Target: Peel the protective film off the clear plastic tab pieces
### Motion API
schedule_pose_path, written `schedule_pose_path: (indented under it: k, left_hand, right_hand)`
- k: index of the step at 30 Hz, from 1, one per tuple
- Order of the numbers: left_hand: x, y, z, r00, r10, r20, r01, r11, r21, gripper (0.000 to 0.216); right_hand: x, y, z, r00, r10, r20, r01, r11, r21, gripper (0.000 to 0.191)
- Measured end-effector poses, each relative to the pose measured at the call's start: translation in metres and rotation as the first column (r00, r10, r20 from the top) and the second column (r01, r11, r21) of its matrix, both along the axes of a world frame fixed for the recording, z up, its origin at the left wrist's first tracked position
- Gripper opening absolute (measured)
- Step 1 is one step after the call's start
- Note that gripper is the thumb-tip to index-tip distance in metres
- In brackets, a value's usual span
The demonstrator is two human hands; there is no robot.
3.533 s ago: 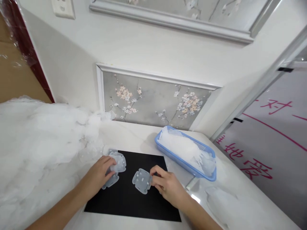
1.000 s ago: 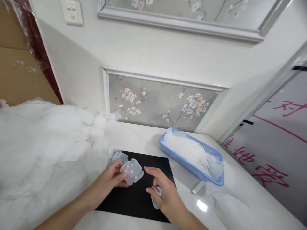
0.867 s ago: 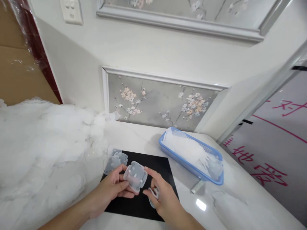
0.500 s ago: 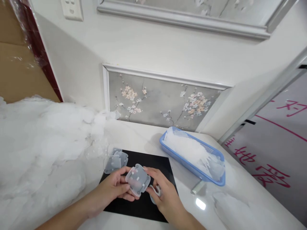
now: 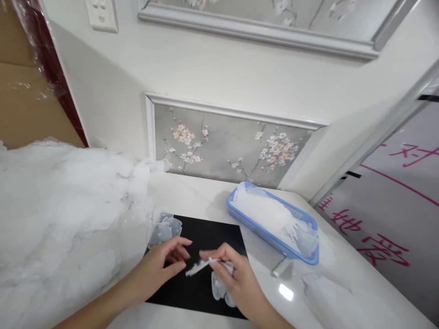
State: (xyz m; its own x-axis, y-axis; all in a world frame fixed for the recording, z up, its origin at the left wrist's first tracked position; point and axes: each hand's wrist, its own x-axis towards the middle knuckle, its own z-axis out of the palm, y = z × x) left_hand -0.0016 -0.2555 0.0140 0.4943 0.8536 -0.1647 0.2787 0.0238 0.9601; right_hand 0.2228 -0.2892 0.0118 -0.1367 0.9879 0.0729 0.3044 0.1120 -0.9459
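Note:
Between the fingertips of my right hand [image 5: 233, 274] is a thin translucent plastic piece [image 5: 199, 267], now seen nearly edge-on and blurred. Under that hand, more frosted plastic pieces [image 5: 218, 289] lie on the right side of the black mat [image 5: 206, 233], partly hidden by my fingers. My left hand [image 5: 168, 260] is above the mat's left side with its fingers apart and nothing in it. Just beyond it, several similar flat plastic pieces [image 5: 165, 230] overlap at the mat's upper left corner.
A blue plastic basket [image 5: 255, 226] filled with white translucent pieces stands at the back right. Beside it lies a small pale-handled tool [image 5: 281, 267]. A big heap of white translucent plastic [image 5: 65, 196] covers the left of the white table [image 5: 195, 192]. The wall rises behind.
My left hand has let go of the plastic piece and drawn slightly left. My right hand now holds it alone, tilted from face-up to edge-on, with pieces beneath more visible.

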Motion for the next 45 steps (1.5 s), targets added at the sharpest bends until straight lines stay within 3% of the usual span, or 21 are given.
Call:
schedule_pose_path:
  k: [2,4,6,9,13,15,17,19,21,25,28,31,34,36,39,41,43,45]
  left_hand:
    - [-0.008,0.008,-0.001,0.953,0.149,-0.264,-0.065,0.951,0.302,0.031]
    - [-0.016,0.017,-0.002,0.865,0.251,-0.435,-0.034,0.894,0.448,0.024]
    - [-0.024,0.025,-0.003,0.811,0.274,-0.518,0.0,0.884,0.468,0.015]
    - [-0.03,0.03,0.0,0.801,0.264,-0.537,0.023,0.883,0.469,0.008]
    - [-0.028,0.026,0.009,0.852,0.333,-0.404,-0.119,0.875,0.469,0.016]
    - [-0.022,0.02,0.013,0.919,0.327,-0.222,-0.241,0.909,0.34,0.02]
    - [-0.015,0.014,0.012,0.961,0.274,0.03,-0.275,0.96,0.044,0.026]
    - [-0.008,0.008,0.008,0.932,0.25,0.263,-0.177,0.946,-0.271,0.03]
    - [-0.001,0.002,0.002,0.876,0.258,0.408,-0.056,0.894,-0.444,0.029]
    - [0.006,-0.003,-0.002,0.819,0.279,0.501,0.048,0.838,-0.544,0.023]
    - [0.007,-0.002,0.002,0.801,0.329,0.5,0.038,0.805,-0.592,0.018]
    - [0.005,-0.002,0.004,0.782,0.348,0.517,0.058,0.786,-0.616,0.019]
    - [0.005,-0.003,0.004,0.761,0.331,0.558,0.126,0.768,-0.628,0.022]
    - [0.006,-0.006,0.005,0.752,0.323,0.575,0.154,0.762,-0.629,0.022]
    - [0.008,-0.009,0.007,0.766,0.28,0.578,0.174,0.776,-0.606,0.025]
    - [0.01,-0.01,0.008,0.804,0.205,0.558,0.186,0.805,-0.563,0.03]
    - [0.009,-0.009,0.005,0.89,0.115,0.441,0.097,0.898,-0.43,0.032]
    - [0.005,-0.003,-0.001,0.98,0.102,0.172,-0.084,0.99,-0.111,0.028]
  right_hand:
    - [0.0,0.001,0.004,0.989,-0.072,-0.131,0.043,0.977,-0.21,0.034]
    - [0.001,0.002,0.008,0.965,-0.097,-0.244,0.002,0.932,-0.362,0.042]
    - [0.004,0.002,0.01,0.934,-0.104,-0.341,-0.065,0.891,-0.449,0.047]
    - [0.008,0.002,0.01,0.895,-0.146,-0.422,-0.095,0.861,-0.5,0.052]
    - [0.011,0.004,0.006,0.877,-0.135,-0.462,-0.129,0.859,-0.496,0.054]
    - [0.012,0.005,0.005,0.872,-0.123,-0.473,-0.141,0.863,-0.485,0.052]
    - [0.011,0.006,0.005,0.871,-0.112,-0.478,-0.151,0.865,-0.478,0.051]
    - [0.011,0.006,0.006,0.877,-0.089,-0.473,-0.169,0.863,-0.476,0.053]
    - [0.01,0.006,0.005,0.886,-0.064,-0.46,-0.174,0.873,-0.455,0.052]
    - [0.013,0.01,0.0,0.923,-0.091,-0.373,-0.049,0.935,-0.351,0.045]
    - [0.019,0.014,-0.004,0.967,-0.161,-0.2,0.108,0.962,-0.252,0.052]
    - [0.022,0.013,-0.008,0.985,-0.171,-0.031,0.166,0.977,-0.131,0.053]
    - [0.02,0.008,-0.01,0.979,-0.159,0.127,0.153,0.987,0.057,0.027]
    - [0.016,0.004,-0.01,0.959,-0.104,0.263,0.035,0.966,0.256,0.005]
    - [0.008,-0.001,-0.008,0.88,0.049,0.471,-0.268,0.873,0.408,0.034]
    - [0.002,-0.002,-0.004,0.845,0.136,0.517,-0.375,0.839,0.394,0.033]
    - [-0.002,-0.003,0.001,0.904,0.148,0.401,-0.284,0.909,0.304,0.025]
    - [-0.004,-0.002,0.007,0.987,0.065,0.145,-0.078,0.993,0.086,0.024]
